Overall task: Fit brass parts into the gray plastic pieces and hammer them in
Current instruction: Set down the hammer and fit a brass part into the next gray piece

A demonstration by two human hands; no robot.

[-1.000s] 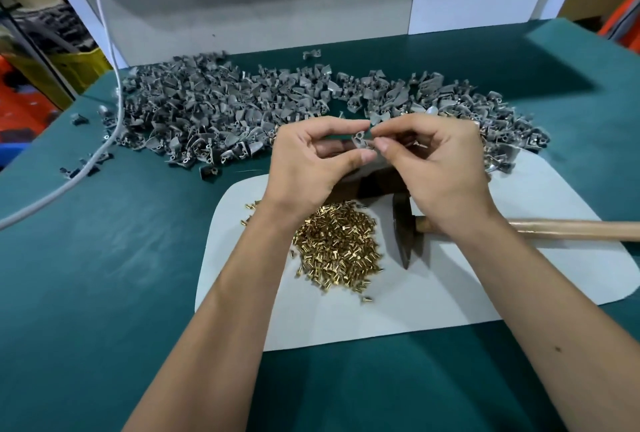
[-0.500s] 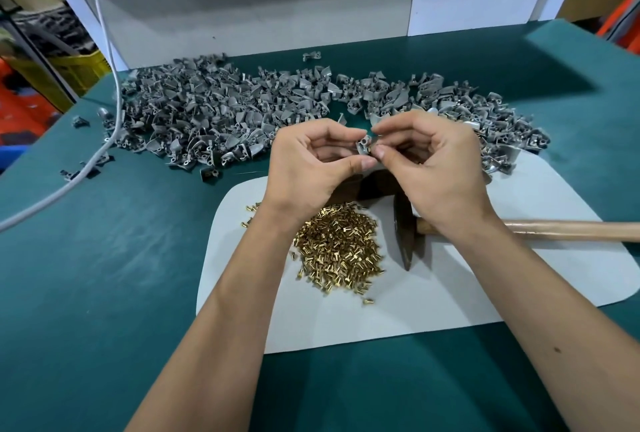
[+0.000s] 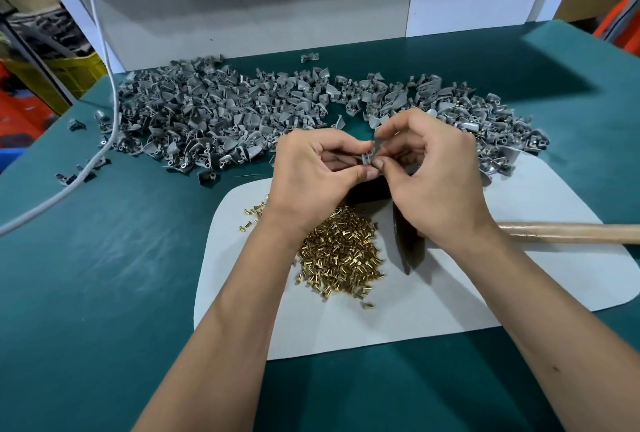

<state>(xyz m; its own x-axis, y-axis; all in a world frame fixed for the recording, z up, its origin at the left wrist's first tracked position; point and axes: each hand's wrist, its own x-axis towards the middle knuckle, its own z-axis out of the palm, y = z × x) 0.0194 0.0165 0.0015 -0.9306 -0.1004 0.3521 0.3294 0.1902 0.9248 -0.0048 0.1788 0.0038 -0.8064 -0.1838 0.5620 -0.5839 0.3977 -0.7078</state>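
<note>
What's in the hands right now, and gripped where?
One gray plastic piece, pinched between the fingertips of the left hand and the right hand from opposite sides. Whether a brass part is in it cannot be told. The hammer lies unheld.

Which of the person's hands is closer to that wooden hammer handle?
The right. The right hand is raised just above the hammer's head end, its wrist over where the wooden hammer handle begins. The left hand sits farther left, above the brass parts.
</note>
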